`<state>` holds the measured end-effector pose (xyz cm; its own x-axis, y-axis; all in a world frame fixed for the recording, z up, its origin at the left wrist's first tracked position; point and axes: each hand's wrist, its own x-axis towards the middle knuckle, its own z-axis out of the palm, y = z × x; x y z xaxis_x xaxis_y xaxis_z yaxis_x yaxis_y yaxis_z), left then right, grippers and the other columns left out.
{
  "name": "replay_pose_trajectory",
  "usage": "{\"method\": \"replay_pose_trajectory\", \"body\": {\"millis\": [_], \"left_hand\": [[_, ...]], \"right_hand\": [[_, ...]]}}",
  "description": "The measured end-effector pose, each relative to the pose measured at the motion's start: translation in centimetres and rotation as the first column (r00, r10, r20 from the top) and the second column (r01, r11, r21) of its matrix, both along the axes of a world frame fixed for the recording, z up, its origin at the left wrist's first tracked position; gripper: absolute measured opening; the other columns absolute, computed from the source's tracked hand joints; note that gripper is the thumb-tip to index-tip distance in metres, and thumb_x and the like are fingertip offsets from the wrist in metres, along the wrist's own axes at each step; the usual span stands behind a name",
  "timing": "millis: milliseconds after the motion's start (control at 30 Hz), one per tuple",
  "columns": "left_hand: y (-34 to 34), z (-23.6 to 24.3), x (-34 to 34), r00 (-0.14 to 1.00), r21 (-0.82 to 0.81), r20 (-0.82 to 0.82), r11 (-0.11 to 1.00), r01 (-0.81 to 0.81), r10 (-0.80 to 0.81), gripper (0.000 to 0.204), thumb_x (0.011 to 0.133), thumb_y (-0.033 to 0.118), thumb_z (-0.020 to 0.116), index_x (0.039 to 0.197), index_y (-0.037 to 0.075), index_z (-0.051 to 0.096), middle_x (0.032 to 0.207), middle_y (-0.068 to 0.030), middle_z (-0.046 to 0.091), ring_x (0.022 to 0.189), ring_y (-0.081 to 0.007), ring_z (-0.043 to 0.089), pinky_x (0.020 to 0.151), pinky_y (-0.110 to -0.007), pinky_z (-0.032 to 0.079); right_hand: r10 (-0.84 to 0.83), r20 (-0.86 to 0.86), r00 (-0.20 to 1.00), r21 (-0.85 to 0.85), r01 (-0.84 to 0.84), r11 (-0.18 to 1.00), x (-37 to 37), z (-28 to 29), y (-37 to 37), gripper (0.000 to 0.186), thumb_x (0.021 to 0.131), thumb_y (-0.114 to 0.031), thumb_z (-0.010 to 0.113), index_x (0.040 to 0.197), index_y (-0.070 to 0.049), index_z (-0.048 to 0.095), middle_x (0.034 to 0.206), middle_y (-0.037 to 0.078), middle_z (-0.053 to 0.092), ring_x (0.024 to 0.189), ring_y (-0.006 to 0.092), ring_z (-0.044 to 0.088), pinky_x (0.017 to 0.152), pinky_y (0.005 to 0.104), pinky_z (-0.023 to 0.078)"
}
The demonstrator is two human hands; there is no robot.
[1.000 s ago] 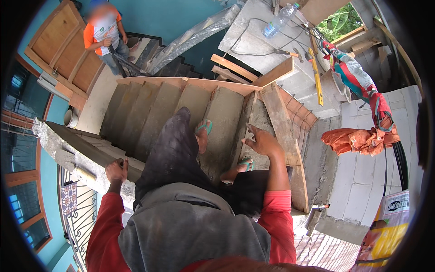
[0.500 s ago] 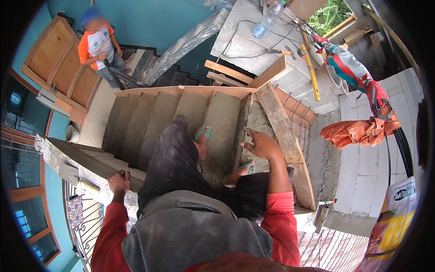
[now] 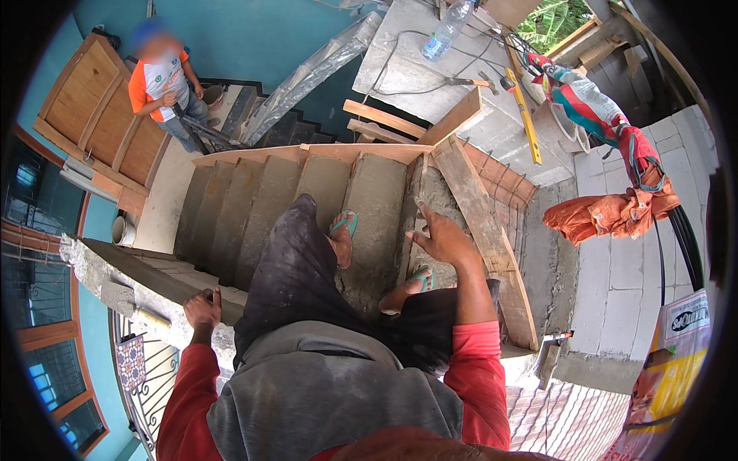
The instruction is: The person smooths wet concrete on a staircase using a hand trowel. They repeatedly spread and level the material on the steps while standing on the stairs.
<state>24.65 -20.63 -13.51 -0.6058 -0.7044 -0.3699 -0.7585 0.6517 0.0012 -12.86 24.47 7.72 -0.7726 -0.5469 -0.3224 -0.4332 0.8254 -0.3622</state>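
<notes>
My left hand (image 3: pixel 203 308) rests on the rough edge of the low wall (image 3: pixel 165 278) beside the stairs, its thumb raised and its other fingers partly bent; no tool shows in it. Left of it on the wall lies a trowel (image 3: pixel 117 296) with a light handle. My right hand (image 3: pixel 446 238) hovers over the upper concrete stairs (image 3: pixel 374 201), index finger stretched out and thumb apart, holding nothing. Close by on its right runs a slanting wooden board (image 3: pixel 475 201). My feet, in green flip-flops (image 3: pixel 347 223), stand on two different steps.
A yellow spirit level (image 3: pixel 525 123), a hammer (image 3: pixel 469 81) and a plastic bottle (image 3: pixel 447 32) are on the concrete slab at upper right. Red-and-white bundled cloth (image 3: pixel 615 138) hangs at right. A co-worker (image 3: pixel 165 84) stands at the lower end of the stairs, holding a dark bar.
The view has shifted very slightly. Both my hands keep almost the same place and pose.
</notes>
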Motion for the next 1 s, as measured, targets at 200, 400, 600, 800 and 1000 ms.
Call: {"method": "replay_pose_trajectory", "body": {"millis": [200,400,600,800,1000], "left_hand": [[0.2,-0.2,0.2,1.0,-0.041,-0.011,0.999,0.022,-0.022,0.052,0.104,0.057,0.049,0.102,0.016,0.081,0.098,-0.0131,0.079,0.098,-0.0327,0.074,0.1,-0.044,0.049],[0.4,0.0,0.3,0.998,-0.077,-0.05,0.997,0.022,-0.025,0.053,0.104,0.058,0.048,0.096,0.016,0.079,0.091,-0.0129,0.079,0.093,-0.0347,0.074,0.101,-0.045,0.048],[0.3,0.7,0.2,0.993,-0.012,-0.121,1.0,-0.001,-0.001,0.054,0.103,0.059,0.049,0.095,0.015,0.079,0.09,-0.0123,0.079,0.093,-0.034,0.074,0.101,-0.046,0.048],[0.2,0.2,0.4,0.991,-0.017,-0.137,1.0,-0.002,0.0,0.054,0.103,0.059,0.05,0.096,0.014,0.079,0.09,-0.0103,0.079,0.093,-0.0335,0.074,0.101,-0.046,0.048],[0.2,0.8,0.1,0.989,0.05,-0.145,0.999,-0.018,0.026,0.054,0.103,0.059,0.049,0.099,0.015,0.08,0.091,-0.0106,0.079,0.093,-0.0339,0.074,0.103,-0.046,0.047]], "right_hand": [[-0.082,-0.187,0.979,-0.152,0.054,0.987,0.6,0.4,-2.9,0.077,0.097,-0.037,0.076,0.157,-0.003,0.044,0.121,0.025,0.072,0.103,0.0379,0.075,0.089,0.046,0.058],[-0.108,-0.44,0.892,-0.147,0.047,0.988,1.3,0.6,-7.3,0.085,0.09,-0.038,0.081,0.163,-0.02,0.04,0.152,0.029,0.044,0.117,0.0446,0.068,0.091,0.0484,0.06],[-0.133,-0.499,0.856,-0.188,0.043,0.981,2.6,3.9,-14.2,0.1,0.083,-0.035,0.088,0.166,-0.031,0.032,0.166,0.038,0.01,0.126,0.0545,0.062,0.092,0.0522,0.061],[-0.2,-0.513,0.835,-0.297,0.046,0.954,2.2,5.9,-19.8,0.106,0.082,-0.029,0.089,0.169,-0.03,0.028,0.168,0.039,0.005,0.116,0.0541,0.067,0.086,0.0502,0.062],[-0.015,-0.435,0.9,-0.153,-0.057,0.987,2.3,6.1,-19.8,0.09,0.088,-0.033,0.082,0.165,-0.018,0.038,0.167,0.034,0.024,0.116,0.0484,0.069,0.093,0.0485,0.059]]}}
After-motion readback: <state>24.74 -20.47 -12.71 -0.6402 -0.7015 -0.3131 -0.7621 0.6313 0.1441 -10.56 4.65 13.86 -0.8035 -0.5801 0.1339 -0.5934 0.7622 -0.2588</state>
